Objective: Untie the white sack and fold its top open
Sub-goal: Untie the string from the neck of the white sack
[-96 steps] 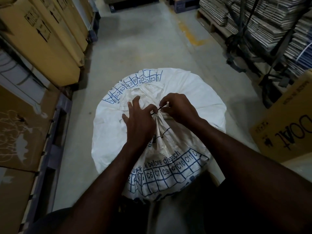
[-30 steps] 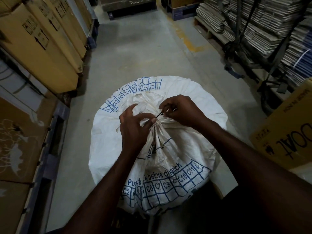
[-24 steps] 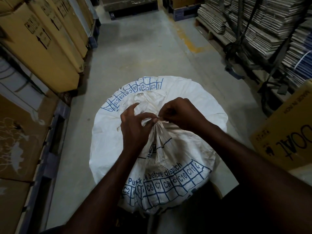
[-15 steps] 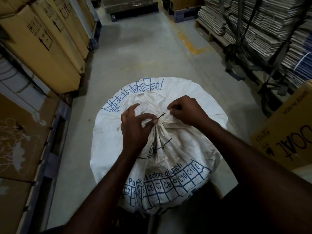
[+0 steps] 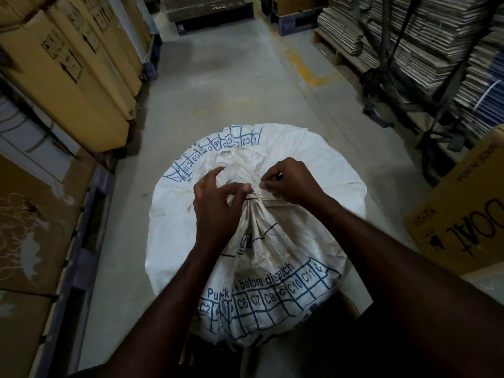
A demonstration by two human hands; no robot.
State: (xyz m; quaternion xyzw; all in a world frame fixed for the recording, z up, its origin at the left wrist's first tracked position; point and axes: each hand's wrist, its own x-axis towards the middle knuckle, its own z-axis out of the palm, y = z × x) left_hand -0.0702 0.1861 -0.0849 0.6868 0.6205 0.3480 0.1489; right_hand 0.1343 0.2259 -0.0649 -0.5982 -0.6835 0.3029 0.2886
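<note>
Both hands pinch at the gathered neck (image 5: 252, 199) of the white sack (image 5: 313, 175): the left hand (image 5: 218, 205) with a thumb-and-finger grip on it, the right hand (image 5: 290, 181) clenched beside it. The tie itself is hard to make out. The sack stands bulging on the concrete floor (image 5: 231, 85), still cinched, printed in blue "before dispatch" over a C2–C11 grid.

One white sack (image 5: 313, 170) sat under two hands (image 5: 218, 211) (both pinching its neck); one printed carton (image 5: 463, 222) stood right of them.

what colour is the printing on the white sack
Blue: a grid and lettering on the white sack, clearest in the head view.
</note>
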